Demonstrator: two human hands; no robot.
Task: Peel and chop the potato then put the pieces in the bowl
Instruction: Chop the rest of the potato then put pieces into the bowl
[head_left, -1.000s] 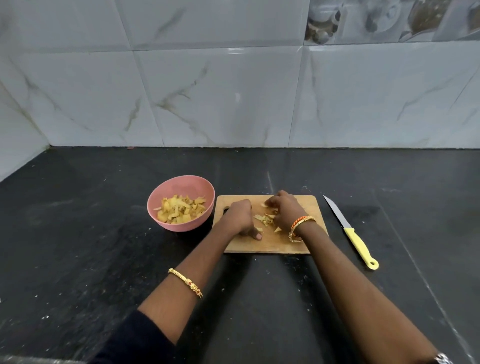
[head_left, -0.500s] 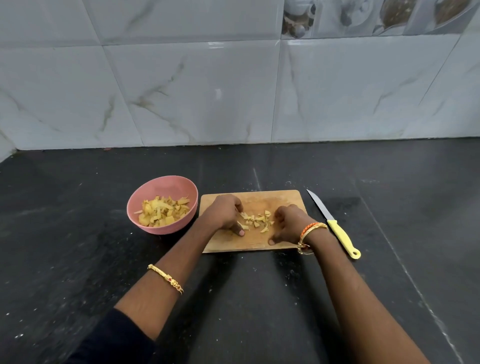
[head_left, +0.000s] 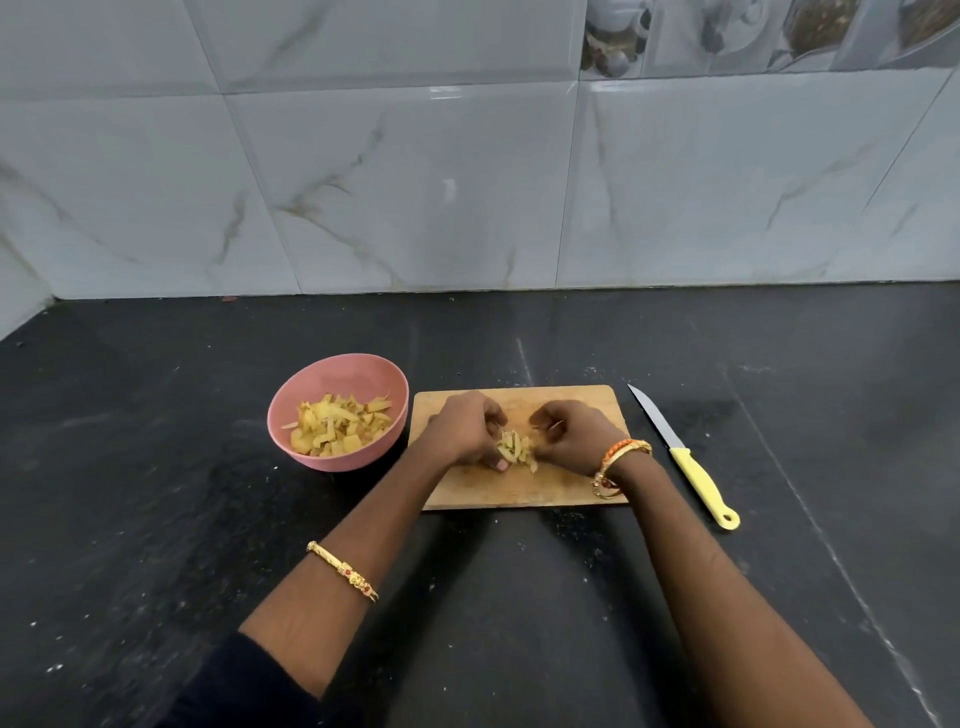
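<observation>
A small heap of chopped potato pieces (head_left: 515, 447) lies in the middle of the wooden cutting board (head_left: 587, 402). My left hand (head_left: 465, 428) and my right hand (head_left: 569, 434) cup the heap from either side with curled fingers that press the pieces together. The pink bowl (head_left: 311, 384) stands just left of the board and holds several yellow potato pieces (head_left: 337, 423). A knife with a yellow handle (head_left: 698, 480) rests on the counter right of the board, untouched.
The black stone counter (head_left: 156, 467) stretches around the board on all sides. A marble-tiled wall (head_left: 467, 182) closes off the back and the far left corner.
Both hands have drawn closer together on the board, sweeping the scattered potato pieces into one tight heap between them. The bowl and knife have not moved.
</observation>
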